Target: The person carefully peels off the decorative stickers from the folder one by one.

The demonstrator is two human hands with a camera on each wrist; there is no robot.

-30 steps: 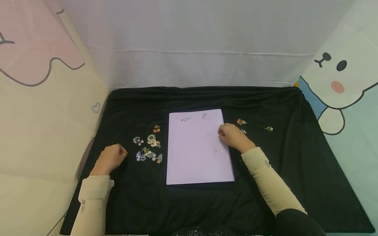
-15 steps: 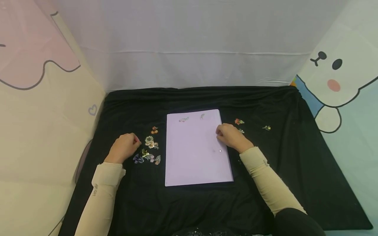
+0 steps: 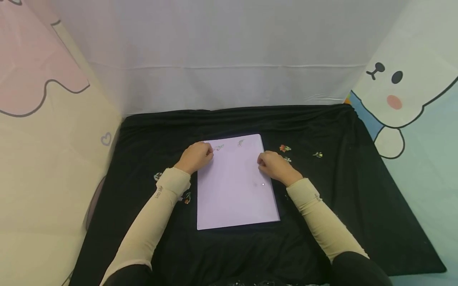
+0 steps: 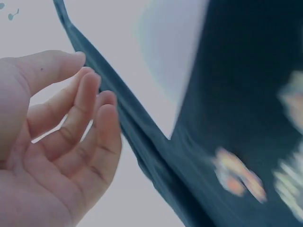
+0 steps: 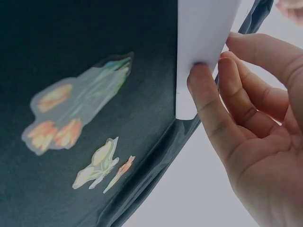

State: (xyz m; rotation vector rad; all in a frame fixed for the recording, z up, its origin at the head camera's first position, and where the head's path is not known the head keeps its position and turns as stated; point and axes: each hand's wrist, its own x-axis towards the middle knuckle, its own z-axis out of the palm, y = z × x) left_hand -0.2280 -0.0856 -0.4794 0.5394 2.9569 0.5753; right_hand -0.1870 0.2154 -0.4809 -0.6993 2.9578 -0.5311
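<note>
A pale lilac-white pad [image 3: 232, 190] lies on the black cloth, with two small flower stickers, a left sticker [image 3: 218, 147] and a right sticker [image 3: 241, 142], near its top edge. My left hand [image 3: 195, 157] is over the pad's upper left edge beside the left sticker. In the left wrist view its fingers are loosely bent, with nothing visible between thumb and fingertips. My right hand [image 3: 275, 165] rests at the pad's right edge; in the right wrist view a fingertip [image 5: 202, 73] touches its white side [image 5: 187, 106].
Right of the pad lie an orange tulip sticker [image 3: 284, 148], a pale flower sticker [image 3: 287, 159] and a yellow one [image 3: 317, 155]. Left of it, my left sleeve [image 3: 173, 182] hides most of several flower stickers [image 3: 187, 198]. Printed curtains [image 3: 393, 87] stand around the table.
My left hand has travelled right and away from me, across the sticker group to the pad's upper left edge. The right hand stays at the right edge. The head view has shifted slightly.
</note>
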